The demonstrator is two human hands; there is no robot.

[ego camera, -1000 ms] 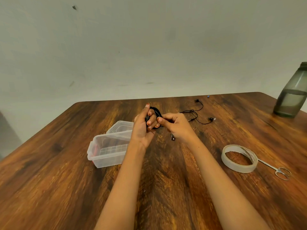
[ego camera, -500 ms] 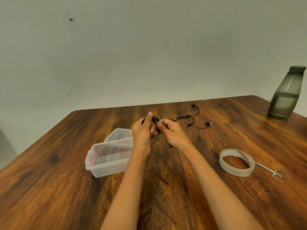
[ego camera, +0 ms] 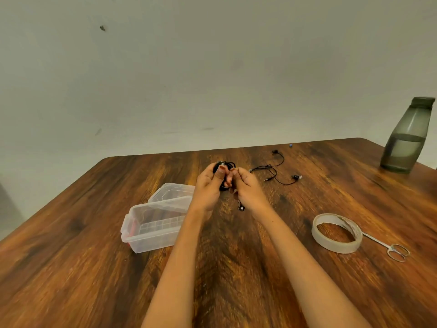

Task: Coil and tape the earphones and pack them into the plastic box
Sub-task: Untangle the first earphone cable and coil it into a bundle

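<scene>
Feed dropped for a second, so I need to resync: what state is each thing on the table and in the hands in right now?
Held earphones: coiled, gripped by both hands, one end dangling.
Left hand: closed on the coil.
Right hand: pinching the cord.
Second earphones: loose, uncoiled on the table.
Plastic box: open, lid tipped back.
Tape roll: lying flat.
Scissors: closed, lying flat.
Bottle: upright, capped.
</scene>
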